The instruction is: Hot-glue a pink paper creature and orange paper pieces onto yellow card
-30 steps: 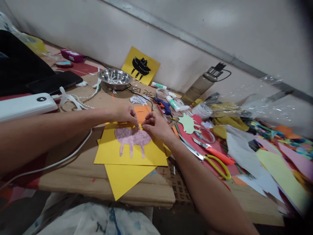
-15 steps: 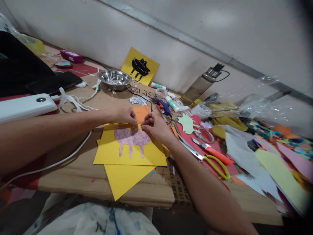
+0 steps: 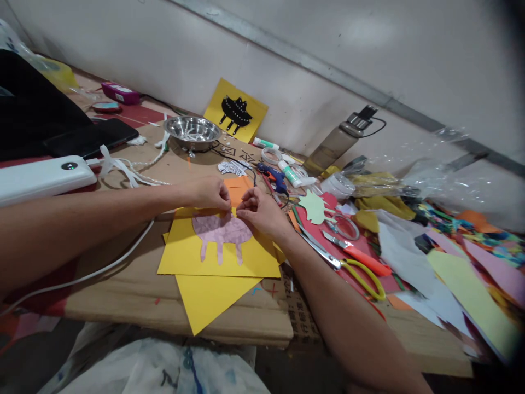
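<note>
A pale purple paper cutout (image 3: 223, 232) with leg-like strips lies on a sheet of yellow card (image 3: 180, 257). At the cutout's upper edge, my left hand (image 3: 211, 195) is closed, fingertips pointing down onto it. My right hand (image 3: 262, 212) faces it from the right, thumb and forefinger pinched together over the cutout's upper right part. Whatever is between the fingertips of either hand is too small or hidden to make out. Under the card, another yellow sheet (image 3: 209, 301) sticks out toward me, and an orange paper piece (image 3: 238, 190) shows behind my hands.
Scissors (image 3: 363, 278), an orange utility knife (image 3: 367, 260) and a green paper cutout (image 3: 314, 208) lie to the right. Behind are a blue glue gun (image 3: 274, 178), a metal bowl (image 3: 192, 131), a bottle (image 3: 336, 143) and a yellow card with a black cutout (image 3: 237, 114). A white power bank (image 3: 45, 179) is left.
</note>
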Motion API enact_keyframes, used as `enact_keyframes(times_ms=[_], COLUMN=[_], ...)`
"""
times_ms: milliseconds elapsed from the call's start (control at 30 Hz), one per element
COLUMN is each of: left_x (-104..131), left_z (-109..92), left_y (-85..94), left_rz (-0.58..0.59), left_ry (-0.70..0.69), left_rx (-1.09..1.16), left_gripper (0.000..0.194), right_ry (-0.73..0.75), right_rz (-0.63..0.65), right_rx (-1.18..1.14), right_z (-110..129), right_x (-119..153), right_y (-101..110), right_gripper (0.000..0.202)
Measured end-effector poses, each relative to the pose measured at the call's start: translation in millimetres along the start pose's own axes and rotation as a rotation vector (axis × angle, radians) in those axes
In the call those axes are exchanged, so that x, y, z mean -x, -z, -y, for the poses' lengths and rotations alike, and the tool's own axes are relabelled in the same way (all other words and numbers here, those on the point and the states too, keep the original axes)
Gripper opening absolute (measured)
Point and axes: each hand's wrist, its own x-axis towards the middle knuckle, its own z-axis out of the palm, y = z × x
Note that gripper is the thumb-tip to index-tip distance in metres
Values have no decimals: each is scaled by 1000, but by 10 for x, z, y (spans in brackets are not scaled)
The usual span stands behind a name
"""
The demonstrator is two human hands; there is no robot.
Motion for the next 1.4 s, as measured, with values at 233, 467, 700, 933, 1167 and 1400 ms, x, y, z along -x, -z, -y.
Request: enact_keyframes(times_ms=[233, 467, 700, 933, 1167, 1400], left_x=[3, 5, 86, 81, 47, 24], left_z=[16, 25, -62, -17, 44, 93], left_y=[-21, -42, -30, -46, -73, -80], left_rz=[2, -11, -27, -33, -37, -24], left_ry=[-33, -47, -25, -75, -116, -162], left_rx=[9, -7, -26, -10, -12, -45], left_gripper=[26, 25, 24, 22, 21, 23], right_ry=[-36, -22, 4, 17, 42, 35], right_rz=[5, -1, -10, -6, 25, 41], right_rx=[31, 33, 45, 80, 73, 82], right_z=[58, 58, 61, 18, -21, -44], right_x=[8, 4, 18, 3, 0, -25], right_y=[-4, -23, -59, -75, -61, -59], right_gripper=[29, 32, 34, 34, 36, 37])
